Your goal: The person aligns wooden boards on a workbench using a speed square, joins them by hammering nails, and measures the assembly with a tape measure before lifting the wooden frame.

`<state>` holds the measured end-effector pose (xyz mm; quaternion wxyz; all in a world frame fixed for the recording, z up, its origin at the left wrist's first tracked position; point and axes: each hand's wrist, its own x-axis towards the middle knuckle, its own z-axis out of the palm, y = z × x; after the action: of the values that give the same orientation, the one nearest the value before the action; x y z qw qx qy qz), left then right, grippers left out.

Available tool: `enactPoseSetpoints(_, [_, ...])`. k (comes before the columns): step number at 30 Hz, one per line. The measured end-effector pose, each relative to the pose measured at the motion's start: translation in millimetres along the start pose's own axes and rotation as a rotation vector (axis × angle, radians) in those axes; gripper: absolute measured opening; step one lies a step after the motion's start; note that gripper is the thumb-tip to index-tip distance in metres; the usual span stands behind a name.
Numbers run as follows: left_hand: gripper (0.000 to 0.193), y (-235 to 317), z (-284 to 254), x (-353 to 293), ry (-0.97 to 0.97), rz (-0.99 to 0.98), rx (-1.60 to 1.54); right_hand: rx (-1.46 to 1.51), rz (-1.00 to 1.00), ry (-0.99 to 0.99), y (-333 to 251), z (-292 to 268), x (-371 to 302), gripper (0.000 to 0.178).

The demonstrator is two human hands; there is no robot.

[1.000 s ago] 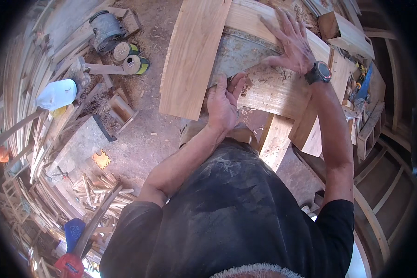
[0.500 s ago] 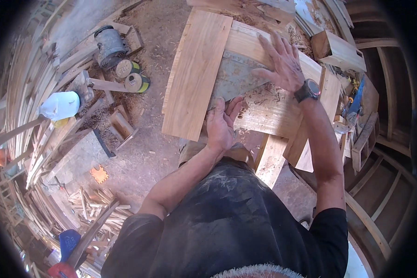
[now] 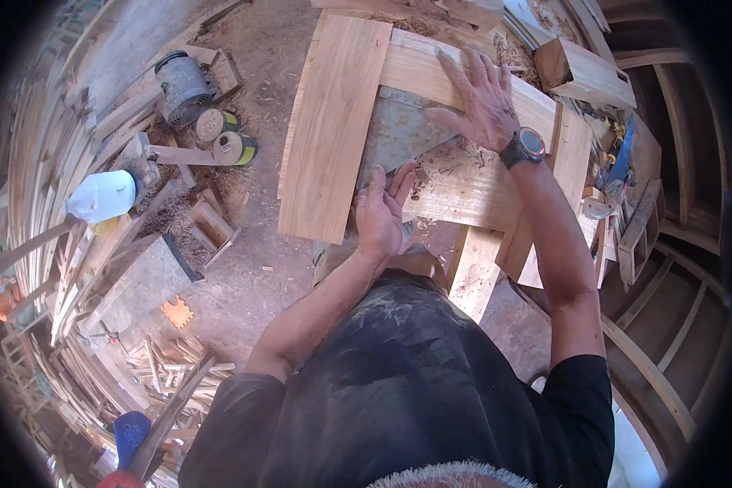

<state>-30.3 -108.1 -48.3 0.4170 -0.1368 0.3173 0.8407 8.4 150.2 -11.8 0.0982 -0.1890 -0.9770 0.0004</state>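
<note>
My right hand (image 3: pixel 484 110) lies spread, with a dark watch (image 3: pixel 525 146) on its wrist. Its fingers rest on a pale wooden board (image 3: pixel 421 68), and its thumb reaches over a worn grey flat plate (image 3: pixel 398 130). The plate lies against the edge of a wide wooden plank (image 3: pixel 333 130), which slants across at the left. Below the plate, my left hand (image 3: pixel 381 215) is open, palm turned inward, thumb and fingers apart beside the plank's edge. Whether its fingertips touch the plate cannot be made out. Shavings (image 3: pixel 480 167) are scattered on the board under my right hand.
Two cans (image 3: pixel 234 148), a dark round canister (image 3: pixel 183 88) and a whitish plastic jug (image 3: pixel 103 195) stand at the left among wood offcuts. A box-shaped wooden piece (image 3: pixel 581 75) sits at the far right. Long strips are stacked along the left.
The view has shifted slightly, so the work and both hands appear a little further left. Against the boards and plate, my hands keep nearly the same places.
</note>
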Motion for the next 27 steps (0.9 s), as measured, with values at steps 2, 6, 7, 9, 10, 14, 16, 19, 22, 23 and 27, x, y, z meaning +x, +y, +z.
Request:
enactPoseSetpoints(2, [0.032,2,-1,1,0.003,-0.005,0.003,-0.007,0.009,0.007,-1,1,2,0.104])
enactPoseSetpoints(6, [0.032,3,1,2,0.032,-0.008,0.0,-0.039,0.011,0.02,-1,1,6,0.102])
enactPoseSetpoints(7, [0.032,3,1,2,0.036,-0.009,0.002,-0.036,0.012,0.018,0,2,6,0.102])
enactPoseSetpoints(9, [0.032,2,0,1,0.044,-0.005,-0.011,0.026,-0.043,0.062,3,4,6,0.101])
enactPoseSetpoints(10, [0.032,1,0,2,0.051,-0.004,-0.011,0.032,-0.046,0.057,5,6,6,0.101])
enactPoseSetpoints(14, [0.033,1,-1,3,0.025,0.004,0.027,0.021,-0.036,0.061,3,3,8,0.1])
enactPoseSetpoints(16, [0.033,1,1,1,0.017,0.008,0.049,0.028,-0.025,0.047,1,2,8,0.096])
enactPoseSetpoints(19, [0.037,1,4,1,-0.027,0.027,0.068,0.01,-0.036,0.065,4,2,7,0.094])
enactPoseSetpoints(22, [0.043,1,10,4,-0.057,0.01,0.104,-0.02,-0.07,0.062,5,1,6,0.093])
enactPoseSetpoints(23, [0.045,0,11,5,-0.066,0.007,0.112,-0.036,-0.089,0.066,3,2,4,0.092])
enactPoseSetpoints(27, [0.048,-1,9,7,-0.081,0.012,0.108,0.031,-0.206,0.044,3,0,-2,0.088])
